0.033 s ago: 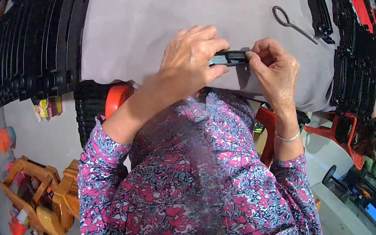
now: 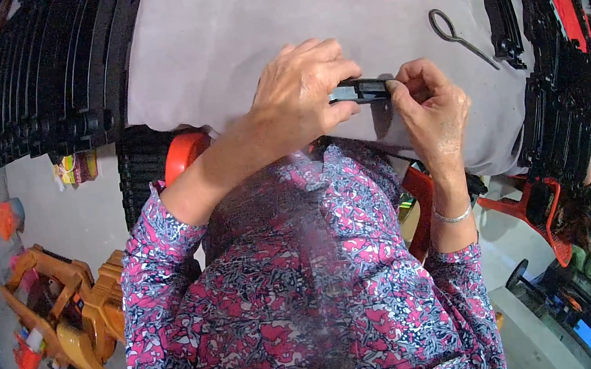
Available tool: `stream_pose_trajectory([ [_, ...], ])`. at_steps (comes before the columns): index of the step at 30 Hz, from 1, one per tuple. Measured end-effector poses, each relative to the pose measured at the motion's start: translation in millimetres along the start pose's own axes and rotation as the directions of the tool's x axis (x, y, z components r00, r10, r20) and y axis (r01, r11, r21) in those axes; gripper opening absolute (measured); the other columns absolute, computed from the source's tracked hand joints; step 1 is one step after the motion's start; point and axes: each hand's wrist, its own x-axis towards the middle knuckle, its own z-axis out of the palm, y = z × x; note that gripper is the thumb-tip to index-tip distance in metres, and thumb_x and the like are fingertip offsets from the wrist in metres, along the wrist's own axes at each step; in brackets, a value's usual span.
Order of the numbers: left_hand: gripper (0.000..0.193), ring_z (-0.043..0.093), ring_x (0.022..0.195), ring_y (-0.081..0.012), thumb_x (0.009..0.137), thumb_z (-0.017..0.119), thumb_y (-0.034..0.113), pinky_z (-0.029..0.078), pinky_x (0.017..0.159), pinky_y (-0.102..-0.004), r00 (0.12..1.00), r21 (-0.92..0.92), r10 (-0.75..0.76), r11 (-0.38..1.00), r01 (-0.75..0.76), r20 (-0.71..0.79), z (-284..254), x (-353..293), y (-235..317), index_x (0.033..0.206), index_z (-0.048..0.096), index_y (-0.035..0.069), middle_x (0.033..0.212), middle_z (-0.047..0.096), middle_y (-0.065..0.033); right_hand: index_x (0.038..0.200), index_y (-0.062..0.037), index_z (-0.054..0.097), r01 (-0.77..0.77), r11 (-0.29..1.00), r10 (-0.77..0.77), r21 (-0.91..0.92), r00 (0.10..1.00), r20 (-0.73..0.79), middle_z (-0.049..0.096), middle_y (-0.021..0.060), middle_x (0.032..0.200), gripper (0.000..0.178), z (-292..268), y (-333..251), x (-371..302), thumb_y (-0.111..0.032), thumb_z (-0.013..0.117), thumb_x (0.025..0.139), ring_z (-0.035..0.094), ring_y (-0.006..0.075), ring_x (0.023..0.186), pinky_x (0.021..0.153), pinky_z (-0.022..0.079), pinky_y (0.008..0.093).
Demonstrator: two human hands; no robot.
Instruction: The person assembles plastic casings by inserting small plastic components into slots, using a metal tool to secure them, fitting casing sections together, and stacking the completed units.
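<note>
Black plastic, a small flat part (image 2: 360, 90) sits pinched between both hands above the grey worktop (image 2: 212, 36): left hand (image 2: 301, 92) grips its left end, right hand (image 2: 424, 100) its right end. A metal loop tool (image 2: 458, 36) lies far right.

Wearing long-sleeved blouse (image 2: 307, 312) w/ busy pink, navy & white floral print, sleeves ending approx. mid-forearm, thin silver-coloured bangle (image 2: 454, 216) round right wrist, left hand (image 2: 304, 91) & right hand (image 2: 430, 105) both bare, no rings visible.
</note>
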Motion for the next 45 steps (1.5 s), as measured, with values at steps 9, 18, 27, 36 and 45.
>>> stream_pose_trajectory([
  [9, 0.037, 0.059, 0.088, -0.0315, 0.065, 0.077, 0.017, 0.045, 0.077, -0.0424, 1.000, 0.012, 0.018, 1.000, -0.018, 0.003, 0, -5, 0, 0.098, 0.066, 0.003, 0.087, 0.058, -0.0099, 0.086, -0.0017, 0.059, -0.030, 0.999, 0.030, -0.012, 0.999, 0.022, 0.058, -0.0021, 0.067, 0.012, 2, 3, -1, 0.000, 0.070, 0.080, 0.053, 0.0024, 0.063, 0.057, 0.045, 0.0204],
  [18, 0.024, 0.062, 0.088, -0.0249, 0.072, 0.074, 0.010, 0.049, 0.075, -0.0378, 0.957, 0.140, 0.290, 0.948, -0.288, 0.002, 7, 4, 3, 0.095, 0.068, 0.010, 0.092, 0.060, -0.0059, 0.085, -0.0029, 0.057, 0.022, 0.998, -0.022, -0.063, 1.000, -0.013, 0.062, 0.0136, 0.066, 0.014, -6, 7, 4, -0.006, 0.067, 0.075, 0.064, 0.0261, 0.058, 0.057, 0.050, 0.0373],
  [27, 0.027, 0.060, 0.084, -0.0249, 0.071, 0.076, 0.012, 0.047, 0.071, -0.0374, 0.956, 0.212, 0.286, 0.932, -0.293, 0.065, 4, 1, 0, 0.097, 0.070, 0.011, 0.095, 0.063, -0.0045, 0.090, -0.0053, 0.059, 0.041, 0.999, -0.043, -0.017, 0.991, -0.127, 0.063, 0.0168, 0.070, 0.011, 7, 5, -5, -0.005, 0.061, 0.079, 0.066, 0.0370, 0.068, 0.060, 0.051, 0.0461],
  [36, 0.033, 0.058, 0.082, -0.0250, 0.068, 0.079, 0.011, 0.047, 0.069, -0.0381, 0.949, 0.190, 0.297, 0.931, -0.312, 0.106, 2, 2, 2, 0.099, 0.068, 0.009, 0.095, 0.063, -0.0045, 0.094, -0.0049, 0.057, 0.164, 0.985, -0.173, -0.060, 0.962, -0.212, 0.063, 0.0145, 0.082, 0.012, 10, 4, -17, -0.004, 0.062, 0.083, 0.064, 0.0354, 0.075, 0.061, 0.050, 0.0444],
  [45, 0.026, 0.058, 0.080, -0.0215, 0.068, 0.075, 0.010, 0.047, 0.066, -0.0358, 0.955, 0.201, 0.290, 0.934, -0.296, 0.060, 2, 4, 7, 0.093, 0.067, 0.010, 0.087, 0.059, -0.0014, 0.095, -0.0048, 0.063, 0.127, 0.987, -0.146, -0.094, 0.962, -0.233, 0.065, 0.0147, 0.083, 0.013, 14, 5, -19, -0.007, 0.065, 0.082, 0.065, 0.0356, 0.073, 0.062, 0.051, 0.0418],
])
